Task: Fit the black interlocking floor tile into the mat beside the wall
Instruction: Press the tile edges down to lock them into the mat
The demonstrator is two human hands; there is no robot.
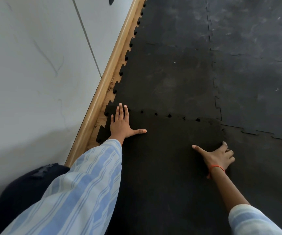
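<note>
The black interlocking floor tile [167, 150] lies near me, beside the wall, its far toothed edge meeting the laid mat [167, 78] along a seam with small gaps still showing. My left hand [122, 124] rests flat, fingers spread, on the tile's far left corner by the skirting. My right hand [218, 156] grips the tile's right edge near its far right corner, thumb on top and fingers curled around the edge, which sits slightly over the neighbouring tile.
A wooden skirting board [113, 72] runs diagonally along the white wall [35, 65] on the left, with a strip of bare wooden floor beside the mat's teeth. More joined black tiles [255, 82] cover the floor to the right. My dark-clothed knee [26, 187] is at lower left.
</note>
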